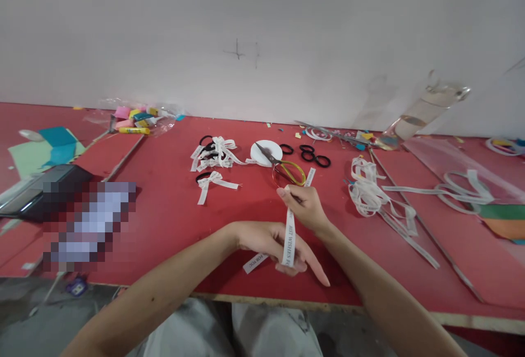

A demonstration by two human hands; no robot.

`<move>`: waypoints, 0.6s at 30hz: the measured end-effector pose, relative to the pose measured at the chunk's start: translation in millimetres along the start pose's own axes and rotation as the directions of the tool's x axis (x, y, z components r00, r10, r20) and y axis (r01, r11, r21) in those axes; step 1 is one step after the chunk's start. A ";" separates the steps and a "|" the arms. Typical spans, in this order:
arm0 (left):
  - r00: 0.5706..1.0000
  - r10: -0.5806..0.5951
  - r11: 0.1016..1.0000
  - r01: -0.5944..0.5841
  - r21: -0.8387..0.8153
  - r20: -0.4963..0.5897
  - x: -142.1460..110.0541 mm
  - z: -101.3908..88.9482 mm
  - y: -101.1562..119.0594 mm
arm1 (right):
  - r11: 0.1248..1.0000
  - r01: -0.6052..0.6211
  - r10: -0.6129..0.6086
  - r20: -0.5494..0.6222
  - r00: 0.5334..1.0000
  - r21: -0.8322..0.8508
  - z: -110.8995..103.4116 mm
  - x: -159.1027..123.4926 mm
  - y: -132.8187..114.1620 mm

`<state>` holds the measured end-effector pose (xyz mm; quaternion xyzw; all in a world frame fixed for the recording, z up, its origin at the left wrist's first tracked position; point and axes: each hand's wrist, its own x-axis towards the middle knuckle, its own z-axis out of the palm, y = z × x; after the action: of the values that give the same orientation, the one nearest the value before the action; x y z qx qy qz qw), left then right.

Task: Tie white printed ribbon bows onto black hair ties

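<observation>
A white printed ribbon [289,236] runs between my two hands above the red table. My left hand [266,238] has the ribbon looped round its curled fingers, with one finger stretched out toward the right; a loose ribbon end shows below it. Farther from me, my right hand [307,208] pinches the ribbon's upper part, and a short tail sticks out beyond the fingers. Just past that hand, scissors [289,168] with yellowish handles lie across a white round disc [262,148]. To the left are black hair ties with white ribbon bows [215,177].
Loose black hair ties [315,156] lie behind the scissors. A tangled ribbon pile [367,190] is at right, near a tilted clear bottle [422,111]. At left are a bag of colourful items [137,118], a dark case [49,190] and a pixelated area. A white wall stands behind.
</observation>
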<state>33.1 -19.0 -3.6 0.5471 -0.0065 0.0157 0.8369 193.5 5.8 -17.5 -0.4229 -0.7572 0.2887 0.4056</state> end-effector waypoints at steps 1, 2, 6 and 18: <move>1.000 0.007 1.000 -0.007 0.010 -0.016 0.4 0.6 -1.6 | 1.000 0.002 -0.002 0.012 1.000 -0.009 1.7 0.6 -0.3; 0.999 0.021 1.000 -0.020 0.020 -0.050 1.4 1.7 -3.5 | 1.000 0.003 -0.003 0.018 1.000 -0.019 3.1 1.2 -0.4; 0.973 0.076 0.997 -0.078 0.000 -0.220 8.0 6.1 -10.9 | 0.999 -0.023 0.024 0.044 0.999 -0.036 5.6 1.6 -0.3; 0.927 0.162 0.985 -0.171 0.004 -0.338 -0.3 -1.3 -2.0 | 0.977 -0.215 0.214 0.050 0.976 0.014 0.6 5.1 11.2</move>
<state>32.9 -18.6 -6.0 0.5232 0.0901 0.1800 0.8281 196.0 15.5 -24.6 -0.4911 -0.7139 0.3479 0.3580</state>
